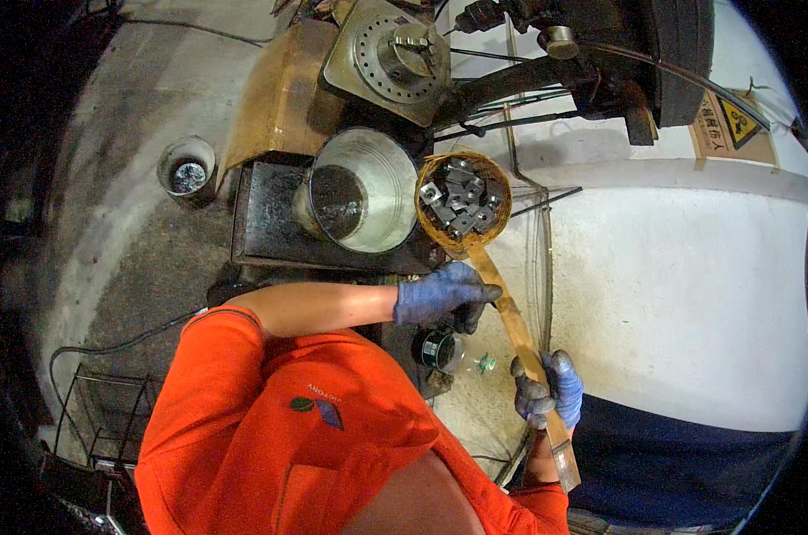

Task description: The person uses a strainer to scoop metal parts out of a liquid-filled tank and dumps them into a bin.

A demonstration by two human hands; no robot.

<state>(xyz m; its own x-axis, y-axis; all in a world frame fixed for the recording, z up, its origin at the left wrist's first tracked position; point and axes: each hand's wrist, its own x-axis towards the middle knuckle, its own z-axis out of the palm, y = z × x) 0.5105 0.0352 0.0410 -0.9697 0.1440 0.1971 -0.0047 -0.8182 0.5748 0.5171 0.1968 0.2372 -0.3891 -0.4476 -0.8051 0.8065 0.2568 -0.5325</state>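
Note:
A long, flat, yellowish-brown strip [515,325] runs slantwise from the rim of the parts basket down past my right wrist; its material is hard to tell. My right hand [549,388], in a blue glove with dark, soiled fingers, is closed around its lower part. My left hand [449,294], gloved the same way, is closed at the strip's upper part, one fingertip lying over its face and the other fingers curled. At the strip's upper end stands a round yellow basket [429,234] filled with grey metal parts [462,198].
A large metal bucket [382,205] stands left of the basket on a dark bench [266,214]. Behind are a round machine table with a chuck [408,53] and a dark machine arm [529,85]. A clear bottle [457,352] lies below my left hand. A small bucket [188,169] stands far left.

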